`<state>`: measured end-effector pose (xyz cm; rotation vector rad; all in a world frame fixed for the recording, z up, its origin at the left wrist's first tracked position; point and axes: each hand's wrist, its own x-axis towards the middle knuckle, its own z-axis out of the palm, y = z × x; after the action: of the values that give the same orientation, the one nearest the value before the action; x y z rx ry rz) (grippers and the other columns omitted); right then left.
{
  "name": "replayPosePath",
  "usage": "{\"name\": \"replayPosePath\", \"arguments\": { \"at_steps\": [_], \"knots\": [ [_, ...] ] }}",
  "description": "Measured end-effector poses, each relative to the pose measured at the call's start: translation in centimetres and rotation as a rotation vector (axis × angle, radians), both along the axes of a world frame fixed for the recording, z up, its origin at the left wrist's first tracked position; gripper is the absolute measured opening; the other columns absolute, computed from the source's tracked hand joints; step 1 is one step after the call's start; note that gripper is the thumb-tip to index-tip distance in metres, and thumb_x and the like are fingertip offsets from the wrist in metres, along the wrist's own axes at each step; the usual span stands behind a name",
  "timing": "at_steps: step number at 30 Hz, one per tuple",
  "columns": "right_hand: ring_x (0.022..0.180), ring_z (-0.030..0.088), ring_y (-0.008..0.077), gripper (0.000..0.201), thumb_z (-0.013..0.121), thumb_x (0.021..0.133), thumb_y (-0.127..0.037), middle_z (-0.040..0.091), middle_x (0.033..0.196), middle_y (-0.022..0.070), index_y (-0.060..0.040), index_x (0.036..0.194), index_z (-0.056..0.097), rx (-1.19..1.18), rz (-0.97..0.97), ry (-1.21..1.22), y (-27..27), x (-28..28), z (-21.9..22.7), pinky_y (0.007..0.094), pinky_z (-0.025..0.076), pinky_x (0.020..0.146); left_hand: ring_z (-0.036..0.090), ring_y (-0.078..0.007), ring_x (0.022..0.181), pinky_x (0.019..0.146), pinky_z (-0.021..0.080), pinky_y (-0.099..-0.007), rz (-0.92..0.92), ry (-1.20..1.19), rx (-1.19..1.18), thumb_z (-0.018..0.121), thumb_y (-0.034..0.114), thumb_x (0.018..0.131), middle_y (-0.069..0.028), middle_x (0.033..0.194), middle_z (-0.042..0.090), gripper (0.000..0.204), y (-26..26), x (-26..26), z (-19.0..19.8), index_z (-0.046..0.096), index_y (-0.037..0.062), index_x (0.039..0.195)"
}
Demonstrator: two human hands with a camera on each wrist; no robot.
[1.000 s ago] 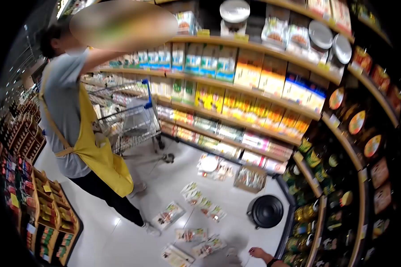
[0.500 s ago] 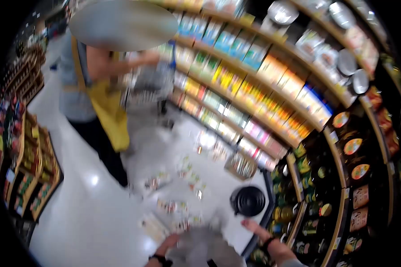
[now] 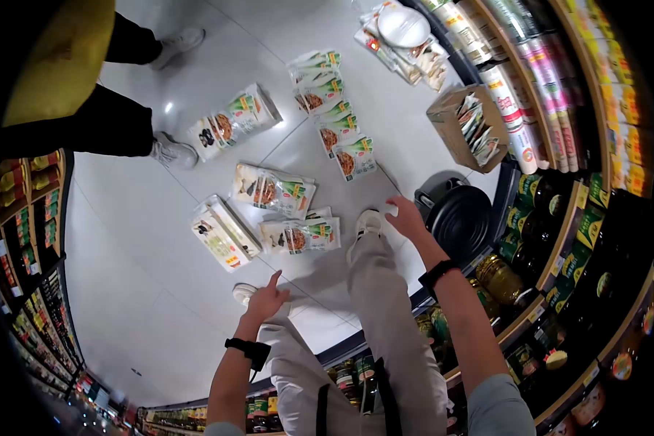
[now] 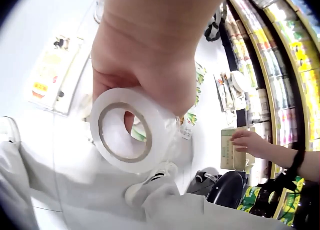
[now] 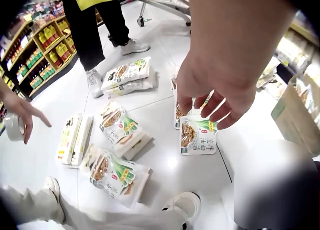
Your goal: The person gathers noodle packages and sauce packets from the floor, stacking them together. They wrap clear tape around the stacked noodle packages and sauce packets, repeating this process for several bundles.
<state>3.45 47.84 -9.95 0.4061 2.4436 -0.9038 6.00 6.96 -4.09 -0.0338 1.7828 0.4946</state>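
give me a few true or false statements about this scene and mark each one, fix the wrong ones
1. The left hand holds a roll of tape. True.
2. The right hand grips a packet. False: it holds nothing.
3. The cardboard box is open at the top, with small packets inside. True.
4. The round black object sits on a shelf. False: it is on the floor.
5. The food packages on the floor form one single pile. False: they lie in several separate groups.
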Motion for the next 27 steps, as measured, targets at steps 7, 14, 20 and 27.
{"name": "replayPosePath", "arguments": {
  "at_steps": [7, 14, 20, 27],
  "knots": [
    [0.099, 0.054, 0.0322, 0.048, 0.069, 0.068, -0.022, 0.058, 0.105, 0.0152, -0.0059, 0.11, 0.051, -0.001, -0.165, -0.123, 1.9, -4.1, -15.6, 0.0384, 0.043, 0.084, 0.064, -0.0223, 0.069, 0.064, 0.048, -0.0304, 0.465, 0.001, 0.082, 0.051, 0.023, 0.084, -0.0101, 0.078, 0.066, 0.055, 2.8, 0.9, -8.6, 0.028, 0.013, 0.134],
    [0.105, 0.051, 0.0343, 0.079, 0.077, 0.062, -0.027, 0.05, 0.117, 0.0207, -0.0023, 0.124, 0.035, 0.039, -0.564, -0.075, -0.8, -8.1, -25.2, 0.0411, 0.042, 0.086, 0.065, -0.0221, 0.076, 0.068, 0.049, -0.0305, 0.474, -0.025, 0.094, 0.05, 0.021, 0.086, -0.0094, 0.08, 0.066, 0.049, -0.3, 6.2, -13.7, 0.032, 0.0074, 0.13],
    [0.092, 0.055, 0.0278, 0.04, 0.074, 0.066, -0.021, 0.052, 0.112, 0.0142, -0.0036, 0.097, 0.056, -0.149, -0.504, -0.145, -1.8, -6.9, -28.8, 0.0333, 0.044, 0.08, 0.064, -0.0243, 0.078, 0.071, 0.048, -0.0325, 0.48, -0.102, 0.093, 0.05, 0.023, 0.086, -0.0077, 0.083, 0.067, 0.047, 1.6, 5.4, -14.0, 0.034, 0.0123, 0.129],
    [0.071, 0.054, 0.0171, 0.022, 0.073, 0.067, -0.016, 0.053, 0.104, 0.0093, -0.0026, 0.07, 0.056, -0.312, -0.736, 0.087, -2.0, -11.3, -29.6, 0.0318, 0.044, 0.066, 0.064, -0.0238, 0.081, 0.071, 0.047, -0.0319, 0.527, -0.082, 0.117, 0.051, 0.025, 0.086, -0.0074, 0.084, 0.067, 0.046, 2.3, 5.4, -13.6, 0.036, 0.0134, 0.128]
  ]
}}
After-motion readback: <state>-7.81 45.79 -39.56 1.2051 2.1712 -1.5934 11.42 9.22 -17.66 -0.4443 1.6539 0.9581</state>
